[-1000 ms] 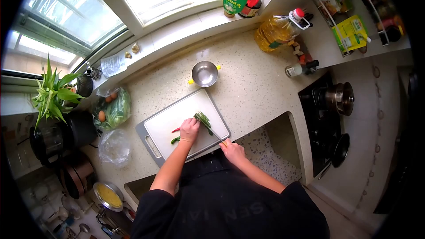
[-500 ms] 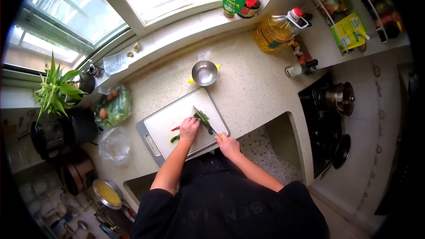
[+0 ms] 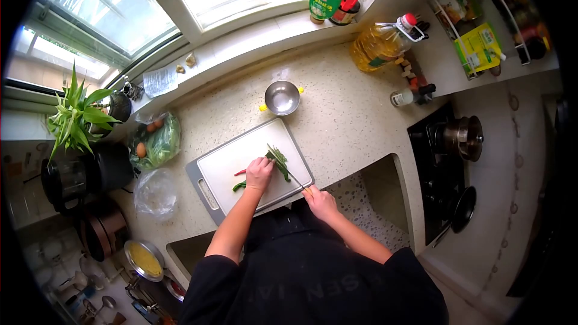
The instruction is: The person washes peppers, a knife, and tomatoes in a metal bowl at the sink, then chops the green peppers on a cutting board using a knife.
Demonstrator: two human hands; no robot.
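Note:
A white cutting board [image 3: 226,159] with a grey rim lies on the counter in front of me. My right hand [image 3: 323,203] is wrapped round the light handle of a kitchen knife [image 3: 294,179], whose blade reaches up and left over the board. Beside the blade are cut green peppers [image 3: 279,157]. My left hand [image 3: 259,173] presses down with curled fingers at the left of these greens, partly hiding what it holds. A red pepper [image 3: 240,173] and another green pepper [image 3: 239,186] lie to the left of that hand.
A small steel bowl [image 3: 282,98] with yellow handles stands behind the board. The sink [image 3: 385,198] opens at front right, the stove [image 3: 439,168] beyond. An oil jug [image 3: 376,48] is at the back. Bagged greens and eggs [image 3: 158,141] and a plastic bag [image 3: 155,194] lie left.
My right hand has drawn the knife slightly right and down, away from my left hand. My left hand stays on the greens. The whole view has shifted a little.

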